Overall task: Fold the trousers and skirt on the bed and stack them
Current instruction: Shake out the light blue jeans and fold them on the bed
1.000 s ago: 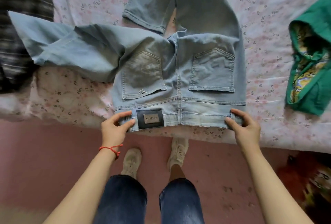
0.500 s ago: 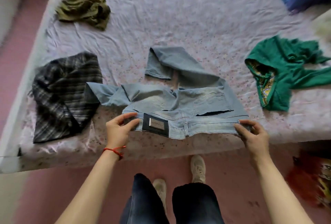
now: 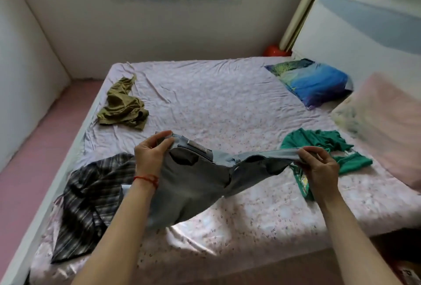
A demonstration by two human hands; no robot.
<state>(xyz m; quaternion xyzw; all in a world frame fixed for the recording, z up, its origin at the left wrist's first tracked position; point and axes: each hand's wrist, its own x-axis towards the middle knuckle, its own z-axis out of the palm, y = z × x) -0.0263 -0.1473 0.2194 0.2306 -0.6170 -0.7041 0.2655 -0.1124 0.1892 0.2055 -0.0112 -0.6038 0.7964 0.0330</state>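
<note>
Light blue jeans [image 3: 193,182] hang in the air above the near edge of the bed [image 3: 227,107], stretched by the waistband. My left hand [image 3: 151,156] pinches the waistband's left end, near the leather patch. My right hand [image 3: 319,167] pinches the right end. The legs droop down between my forearms and their ends are hidden. A dark plaid garment [image 3: 91,202] lies crumpled at the bed's near left corner. A green garment [image 3: 328,148] with a patterned lining lies behind my right hand. An olive garment [image 3: 123,107] sits at the far left.
A blue patterned pillow [image 3: 314,81] and a pink pillow [image 3: 387,129] lie at the bed's right side by the headboard. Walls close in on the left and far side, with a strip of pink floor [image 3: 29,148] on the left.
Both hands have lifted the jeans off the bed by the waistband, up and away from the edge. The camera has tilted up from the floor to take in the whole bed and the room.
</note>
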